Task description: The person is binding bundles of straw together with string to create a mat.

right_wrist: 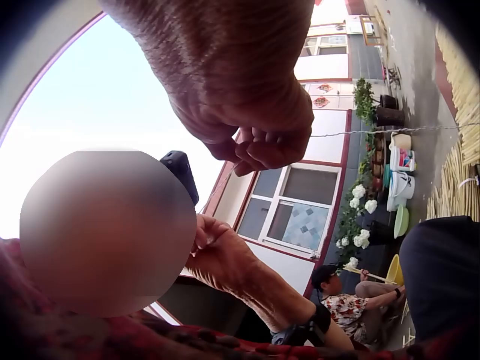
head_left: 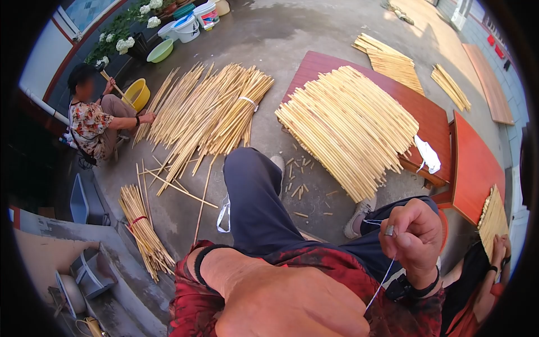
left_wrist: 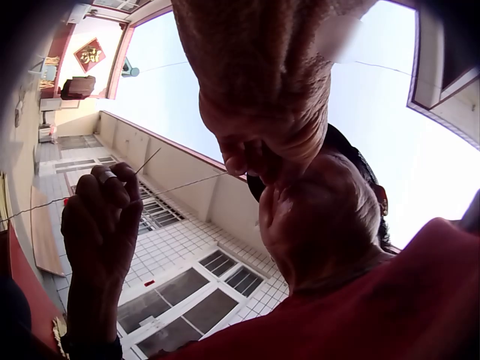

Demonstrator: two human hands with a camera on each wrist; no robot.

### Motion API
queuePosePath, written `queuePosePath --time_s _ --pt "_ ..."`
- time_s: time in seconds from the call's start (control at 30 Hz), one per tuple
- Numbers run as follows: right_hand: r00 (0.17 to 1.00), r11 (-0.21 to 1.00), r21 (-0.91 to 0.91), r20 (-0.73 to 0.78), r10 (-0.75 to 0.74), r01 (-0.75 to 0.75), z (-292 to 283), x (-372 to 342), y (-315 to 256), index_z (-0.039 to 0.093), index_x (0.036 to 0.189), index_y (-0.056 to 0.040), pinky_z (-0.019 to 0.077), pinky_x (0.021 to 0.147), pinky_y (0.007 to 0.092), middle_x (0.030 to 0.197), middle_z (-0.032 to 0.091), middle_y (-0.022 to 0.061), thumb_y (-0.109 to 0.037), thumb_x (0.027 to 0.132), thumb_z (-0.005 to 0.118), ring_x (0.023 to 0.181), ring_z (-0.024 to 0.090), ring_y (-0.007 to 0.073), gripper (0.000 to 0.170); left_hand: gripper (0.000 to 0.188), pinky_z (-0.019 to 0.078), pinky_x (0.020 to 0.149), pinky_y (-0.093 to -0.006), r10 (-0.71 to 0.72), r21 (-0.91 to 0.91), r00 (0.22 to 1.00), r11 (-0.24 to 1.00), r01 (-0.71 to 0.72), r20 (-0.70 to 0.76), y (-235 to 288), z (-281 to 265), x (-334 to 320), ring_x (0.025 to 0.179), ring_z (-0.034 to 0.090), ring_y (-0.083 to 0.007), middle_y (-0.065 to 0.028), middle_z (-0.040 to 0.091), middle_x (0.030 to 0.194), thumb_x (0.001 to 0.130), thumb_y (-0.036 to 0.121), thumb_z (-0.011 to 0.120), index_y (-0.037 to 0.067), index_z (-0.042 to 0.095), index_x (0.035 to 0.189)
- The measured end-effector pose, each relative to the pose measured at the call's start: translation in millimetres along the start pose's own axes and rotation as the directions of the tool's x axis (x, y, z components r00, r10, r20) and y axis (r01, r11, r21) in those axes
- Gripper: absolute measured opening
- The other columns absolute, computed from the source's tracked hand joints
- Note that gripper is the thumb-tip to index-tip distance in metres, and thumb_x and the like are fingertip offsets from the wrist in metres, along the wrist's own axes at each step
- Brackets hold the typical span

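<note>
My left hand (head_left: pixel 286 297) is raised close to the camera. In the left wrist view that hand (left_wrist: pixel 262 90) pinches a thin white thread (left_wrist: pixel 187 184) right beside the mouth; its fingertips are partly hidden. The thread (head_left: pixel 380 285) runs between both hands. My right hand (head_left: pixel 412 238), with a dimpled metal ring (head_left: pixel 388 230) on one finger, has curled fingers pinched together. A thin, straight needle (left_wrist: pixel 151 160) sticks up from these fingers in the left wrist view. More thread (right_wrist: pixel 375 131) stretches away from the right hand (right_wrist: pixel 247 112) in the right wrist view.
Ahead, a mat of joined stalks (head_left: pixel 348 123) lies on a red table (head_left: pixel 309 64). Loose stalks (head_left: pixel 196 112) and a tied bundle (head_left: pixel 140 224) lie on the left floor. One person (head_left: pixel 92 121) squats at left; another person's arms (head_left: pixel 488 281) hold a mat edge at right.
</note>
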State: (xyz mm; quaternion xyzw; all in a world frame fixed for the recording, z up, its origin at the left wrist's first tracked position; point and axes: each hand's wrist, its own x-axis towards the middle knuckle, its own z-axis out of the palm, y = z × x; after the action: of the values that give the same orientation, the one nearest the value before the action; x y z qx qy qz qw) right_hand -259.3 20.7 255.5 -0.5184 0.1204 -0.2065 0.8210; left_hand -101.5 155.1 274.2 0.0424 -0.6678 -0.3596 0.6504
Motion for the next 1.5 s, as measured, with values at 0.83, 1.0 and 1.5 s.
queuePosePath --time_s 0.83,1.0,1.5 --pt "0.999 1.000 -0.006 -0.043 0.029 -0.030 -6.6 4.8 1.3 0.045 0.085 0.0014 0.0399 0.051 0.0196 0.071 0.051 0.0079 -0.002 0.079 0.056 0.056 0.053 0.0110 0.013 0.028 0.0391 0.043 -0.0391 -0.090 -0.080 0.995 0.993 0.092 0.035 21.1 -15.0 3.6 0.047 0.043 -0.0257 -0.0102 0.035 0.057 0.083 0.000 0.037 0.007 0.034 0.056" --pt "0.999 1.000 -0.005 -0.046 0.002 -0.003 -7.9 6.5 3.2 0.045 0.086 0.0013 0.0399 0.051 0.0194 0.071 0.051 0.0076 -0.002 0.079 0.056 0.056 0.053 0.0108 0.013 0.027 0.0417 0.046 -0.0404 -0.050 -0.064 0.995 0.997 0.045 -0.081 12.7 -12.0 8.9 0.047 0.043 -0.0249 -0.0070 0.034 0.057 0.083 0.001 0.036 0.007 0.037 0.056" --pt "0.996 0.999 -0.041 -0.084 -0.038 0.035 -14.3 10.4 7.3 0.046 0.083 0.0000 0.0358 0.045 0.0179 0.066 0.052 0.0082 -0.006 0.081 0.056 0.049 0.048 0.0087 0.012 0.013 0.0338 0.041 -0.0297 0.286 0.210 0.928 0.948 -0.238 -0.239 -12.9 -14.1 9.8 0.048 0.045 -0.0230 -0.0175 0.052 0.070 0.076 0.003 0.050 -0.007 0.051 0.069"
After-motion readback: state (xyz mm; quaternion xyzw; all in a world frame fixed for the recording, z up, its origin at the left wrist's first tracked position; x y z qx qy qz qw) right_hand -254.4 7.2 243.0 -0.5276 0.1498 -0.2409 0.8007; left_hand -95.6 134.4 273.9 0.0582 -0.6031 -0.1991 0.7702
